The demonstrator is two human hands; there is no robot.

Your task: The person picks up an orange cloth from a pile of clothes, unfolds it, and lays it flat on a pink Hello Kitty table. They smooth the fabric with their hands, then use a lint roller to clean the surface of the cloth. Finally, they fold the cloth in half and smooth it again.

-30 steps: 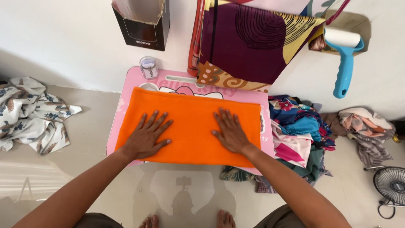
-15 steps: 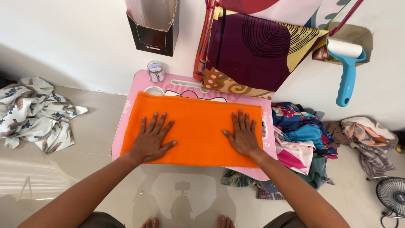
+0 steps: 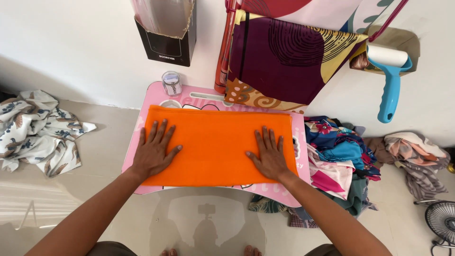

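Both hands flat on an orange cloth point(image 3: 215, 142).
Left hand point(image 3: 154, 154) and right hand point(image 3: 268, 159) — fingers spread open, gripping nothing — press it onto the pink desk point(image 3: 279, 192).

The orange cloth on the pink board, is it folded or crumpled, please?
Folded flat: the orange cloth forms a neat rectangle, with left hand and right hand pressed on it.

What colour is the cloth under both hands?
Plain orange cloth, no pattern, lying on the pink board; head view.
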